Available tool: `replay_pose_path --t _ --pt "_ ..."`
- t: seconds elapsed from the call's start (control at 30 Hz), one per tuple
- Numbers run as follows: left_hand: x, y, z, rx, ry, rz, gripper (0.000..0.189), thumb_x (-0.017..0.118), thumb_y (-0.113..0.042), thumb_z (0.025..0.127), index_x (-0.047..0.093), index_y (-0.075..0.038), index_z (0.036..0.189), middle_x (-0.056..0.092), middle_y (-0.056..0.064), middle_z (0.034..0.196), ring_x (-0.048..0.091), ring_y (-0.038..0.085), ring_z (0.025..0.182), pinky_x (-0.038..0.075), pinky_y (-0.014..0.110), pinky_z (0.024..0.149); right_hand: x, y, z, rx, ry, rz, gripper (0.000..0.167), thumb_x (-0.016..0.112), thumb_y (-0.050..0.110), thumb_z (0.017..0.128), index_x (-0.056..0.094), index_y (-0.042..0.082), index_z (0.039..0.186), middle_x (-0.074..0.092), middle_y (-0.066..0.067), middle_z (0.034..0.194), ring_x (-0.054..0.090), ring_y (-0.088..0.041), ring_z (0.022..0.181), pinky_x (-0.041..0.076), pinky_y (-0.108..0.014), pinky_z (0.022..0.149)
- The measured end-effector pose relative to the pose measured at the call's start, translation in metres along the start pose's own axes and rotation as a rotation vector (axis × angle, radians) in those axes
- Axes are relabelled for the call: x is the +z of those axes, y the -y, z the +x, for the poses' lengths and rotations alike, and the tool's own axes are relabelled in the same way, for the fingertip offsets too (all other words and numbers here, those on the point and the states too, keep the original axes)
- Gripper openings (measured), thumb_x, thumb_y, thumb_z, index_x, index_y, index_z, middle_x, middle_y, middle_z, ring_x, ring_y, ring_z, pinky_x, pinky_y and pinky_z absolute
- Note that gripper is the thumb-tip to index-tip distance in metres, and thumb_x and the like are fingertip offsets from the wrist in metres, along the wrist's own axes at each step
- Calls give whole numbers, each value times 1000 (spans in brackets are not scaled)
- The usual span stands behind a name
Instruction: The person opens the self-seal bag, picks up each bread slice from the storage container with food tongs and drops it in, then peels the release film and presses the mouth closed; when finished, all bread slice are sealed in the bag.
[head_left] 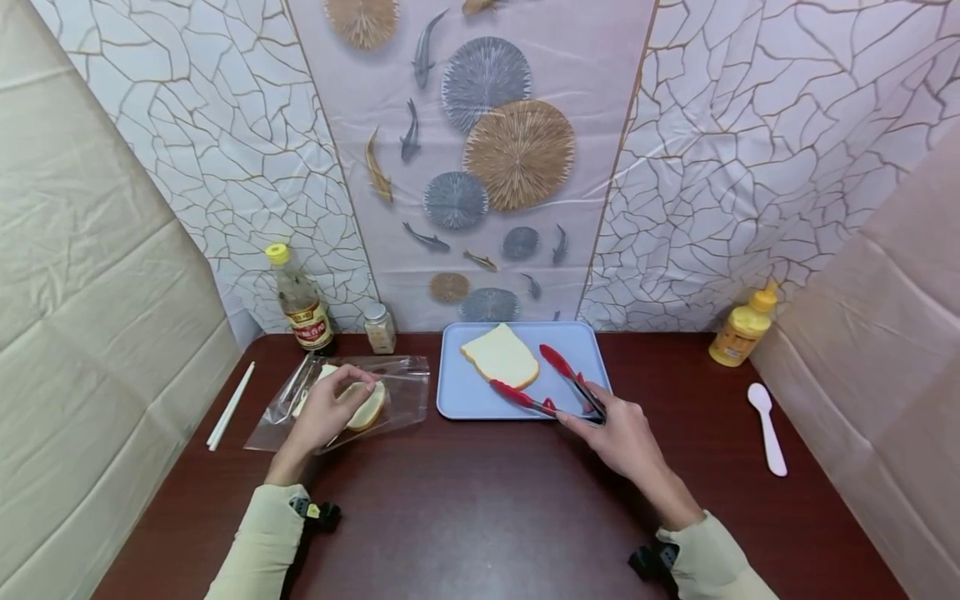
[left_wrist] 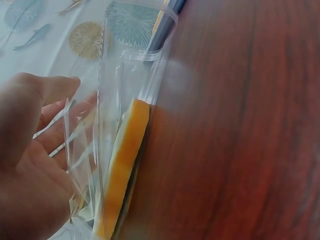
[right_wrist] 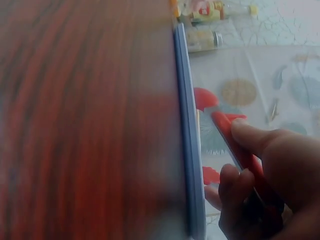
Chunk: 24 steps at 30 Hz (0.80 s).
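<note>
- Our right hand has a firm grip on the red-tipped tongs, fingers wrapped round them.
- The two tong arms are spread apart over the blue tray; one red tip sits right by the near edge of a bread slice lying flat there, but we can't tell if they touch.
- Our left hand is over on the clear bag, fingers loosely bent. The head view has thumb and fingertip close together, the left wrist view shows them apart, so we can't say if any film is pinched.
- There's more bread inside that bag, partly under the hand.
- Rest of the worktop: chopsticks, sauce bottle and jar on our left; yellow squeeze bottle and white spoon on our right.
</note>
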<state>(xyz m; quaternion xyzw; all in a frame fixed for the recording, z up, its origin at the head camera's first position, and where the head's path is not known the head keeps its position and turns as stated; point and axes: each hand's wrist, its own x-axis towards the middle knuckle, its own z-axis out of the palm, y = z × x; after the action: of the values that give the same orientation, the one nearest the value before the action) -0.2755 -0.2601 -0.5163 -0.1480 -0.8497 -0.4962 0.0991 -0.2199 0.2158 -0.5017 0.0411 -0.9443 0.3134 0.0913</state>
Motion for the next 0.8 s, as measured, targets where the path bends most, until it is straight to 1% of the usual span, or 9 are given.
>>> replay_pose_path --t 0.1,0.2,0.37,0.43,0.5,0.53,0.6,0.73,0.8 --pt "-1 -1 0 11 3 -13 8 74 -12 104 72 -5 107 80 14 121 73 30 122 49 54 116 4 1 4 -2 12 13 83 84 54 93 59 3 153 70 -26 141 72 -34 114 62 -54 94" --pt "-1 -1 0 18 1 -13 8 74 -11 104 72 -4 107 80 15 120 73 32 120 51 54 115 10 7 11 -12 14 18 84 84 54 92 59 1 152 72 -25 137 72 -35 113 62 -54 94" --pt "1 0 1 19 -1 -14 8 74 -12 104 73 -5 107 80 15 119 74 32 118 52 56 114 17 17 23 -13 34 -15 89 84 59 91 57 1 153 71 -26 138 71 -36 113 61 -55 92" --pt "1 -1 0 18 -1 -16 8 74 -13 104 73 -6 107 80 16 120 74 33 118 51 56 114 19 19 26 0 62 -28 92 85 60 89 56 1 153 74 -23 129 71 -33 107 61 -51 86" --pt "1 -2 0 13 -9 -14 8 74 -14 104 74 -7 108 81 14 121 75 32 119 51 56 114 21 19 27 11 83 -30 93 87 60 87 57 1 152 76 -16 110 68 -28 97 59 -44 78" --pt "1 -3 -1 11 -14 -10 8 74 -14 104 74 -7 109 81 13 122 75 31 120 52 54 114 21 19 27 14 93 -27 93 88 59 87 57 1 152 74 -13 102 66 -26 94 57 -41 76" --pt "1 -3 -2 9 -28 -7 7 74 -14 104 73 -10 110 81 9 123 75 25 122 52 43 114 22 18 27 21 96 -23 90 88 57 87 59 1 150 67 -6 87 62 -22 87 52 -37 72" --pt "0 -3 -1 12 -51 11 6 74 -17 105 71 -14 109 82 2 124 73 6 123 49 22 111 21 18 28 11 73 -23 88 88 55 88 60 1 151 69 -4 85 61 -21 82 50 -34 69" --pt "0 -3 0 15 -58 13 6 75 -19 105 72 -16 109 82 1 123 72 2 122 48 22 110 20 19 28 5 59 -27 87 88 55 88 60 2 152 71 -4 84 62 -21 80 49 -33 68"
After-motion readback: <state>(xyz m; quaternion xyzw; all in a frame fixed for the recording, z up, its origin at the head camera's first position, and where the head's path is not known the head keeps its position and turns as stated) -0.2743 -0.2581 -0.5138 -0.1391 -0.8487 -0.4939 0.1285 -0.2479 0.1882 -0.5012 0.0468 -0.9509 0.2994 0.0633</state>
